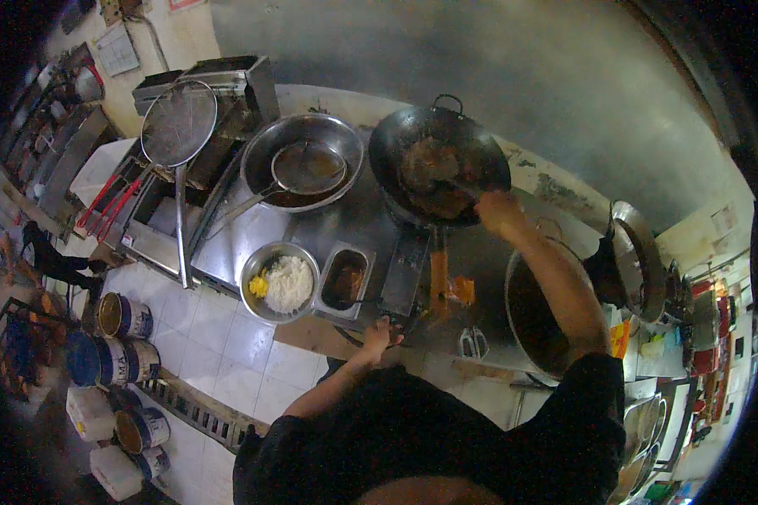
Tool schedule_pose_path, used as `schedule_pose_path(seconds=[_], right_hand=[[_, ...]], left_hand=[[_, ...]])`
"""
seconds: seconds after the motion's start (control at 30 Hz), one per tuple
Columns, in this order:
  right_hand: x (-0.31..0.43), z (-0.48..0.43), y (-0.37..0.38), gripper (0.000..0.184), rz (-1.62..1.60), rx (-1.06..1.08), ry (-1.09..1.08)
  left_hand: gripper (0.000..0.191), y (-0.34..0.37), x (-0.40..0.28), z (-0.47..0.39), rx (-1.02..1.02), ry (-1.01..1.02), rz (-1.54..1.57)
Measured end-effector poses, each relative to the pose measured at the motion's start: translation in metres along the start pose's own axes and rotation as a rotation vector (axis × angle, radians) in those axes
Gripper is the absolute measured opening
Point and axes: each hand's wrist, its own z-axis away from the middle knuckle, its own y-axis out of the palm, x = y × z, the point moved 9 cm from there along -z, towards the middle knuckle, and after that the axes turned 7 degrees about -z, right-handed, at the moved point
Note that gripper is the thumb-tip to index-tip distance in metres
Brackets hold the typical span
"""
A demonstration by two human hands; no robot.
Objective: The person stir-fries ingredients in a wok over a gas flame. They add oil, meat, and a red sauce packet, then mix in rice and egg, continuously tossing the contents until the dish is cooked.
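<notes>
My right hand (pixel 500 216) is closed around the handle of a cooking utensil, probably a ladle or spatula, whose head reaches into a dark wok (pixel 480 145). Brown food or sauce (pixel 426 167) lies in the wok, blurred by steam. The wok's wooden handle (pixel 439 271) points towards me. At the stove's front edge, my left hand (pixel 379 339) touches or hovers by a small dark fitting; its grip is unclear. Just beyond it stand a rectangular steel pan (pixel 369 262) with dark sauce and a steel bowl (pixel 247 307) holding white rice (pixel 288 284) and yellow food, perhaps egg (pixel 258 287).
A wide steel basin (pixel 252 142) holds a strainer (pixel 309 167) over dark liquid. Left of it, a large skimmer (pixel 180 123) rests on a fryer (pixel 164 211). A large pot (pixel 515 303) sits under my right arm. Metal tongs or scissors (pixel 474 343) lie near the front edge. Buckets (pixel 126 315) line the floor.
</notes>
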Motion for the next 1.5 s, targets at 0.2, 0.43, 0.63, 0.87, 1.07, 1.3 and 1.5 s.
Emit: schedule_pose_path(seconds=[0.2, 0.43, 0.63, 0.87, 1.07, 1.3, 1.5], right_hand=[[-0.018, 0.026, -0.04, 0.031, 0.059, 0.241, -0.096], [0.037, -0.002, 0.0, 0.027, 0.013, 0.031, -0.228], [-0.013, 0.014, -0.017, 0.031, 0.085, 0.199, -0.274], [0.047, 0.052, -0.054, 0.031, -0.194, -0.002, -0.13], [-0.024, -0.01, 0.018, 0.029, 0.059, -0.019, -0.104], [-0.009, 0.013, -0.019, 0.024, 0.125, 0.248, -0.288], [0.026, -0.011, -0.03, 0.018, 0.052, -0.037, -0.026]], left_hand=[[0.044, 0.002, -0.023, 0.018, -0.079, 0.068, 0.037], [0.045, -0.008, 0.004, -0.013, 0.143, -0.02, 0.089], [0.049, -0.007, 0.027, -0.034, 0.257, -0.117, 0.173], [0.05, -0.023, 0.022, -0.018, 0.21, -0.076, 0.031], [0.046, -0.014, 0.006, -0.009, 0.199, -0.002, -0.153], [0.053, -0.017, 0.024, -0.019, 0.421, -0.095, -0.267], [0.057, 0.1, -0.085, 0.087, 0.471, -0.066, 0.056]])
